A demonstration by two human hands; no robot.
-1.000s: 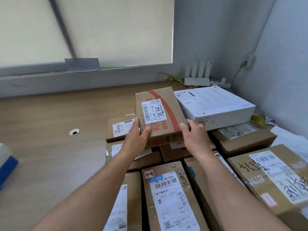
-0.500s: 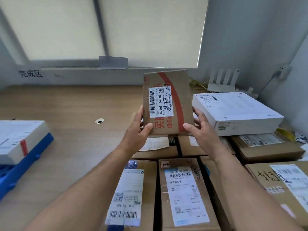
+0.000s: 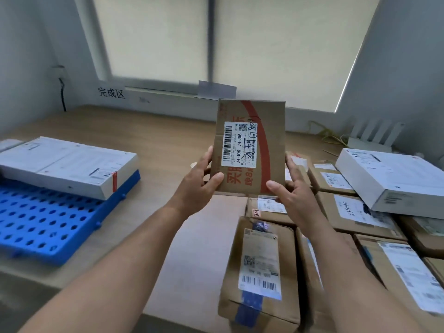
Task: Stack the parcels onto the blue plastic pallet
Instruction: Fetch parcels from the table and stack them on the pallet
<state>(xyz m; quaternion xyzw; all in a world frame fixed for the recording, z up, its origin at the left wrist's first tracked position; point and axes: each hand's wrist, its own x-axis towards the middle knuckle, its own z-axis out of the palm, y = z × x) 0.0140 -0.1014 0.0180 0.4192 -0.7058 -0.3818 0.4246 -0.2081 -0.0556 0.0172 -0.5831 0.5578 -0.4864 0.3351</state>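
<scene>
Brown cardboard parcel with red stripe and white barcode label (image 3: 249,150) is upright in the air between both hands. Left hand (image 3: 199,186) pinches its lower left edge, thumb on the front; right hand (image 3: 294,197) grips the lower right corner likewise. Blue perforated plastic pallet (image 3: 43,224) lies well left of the left hand, flat white cardboard box (image 3: 67,162) on its far part. Best: hold both grips, swing left, lay parcel flat on bare grid beside the white box, no overhang.

Take your held parcel (image 3: 249,150) as clock centre. At 8 o'clock the blue pallet (image 3: 43,224) lies mostly bare, with a white box (image 3: 64,162) covering its far end at 9. Open surface (image 3: 168,145) runs from 10 down to 7. Packed parcels (image 3: 262,260) crowd 3 to 6.
</scene>
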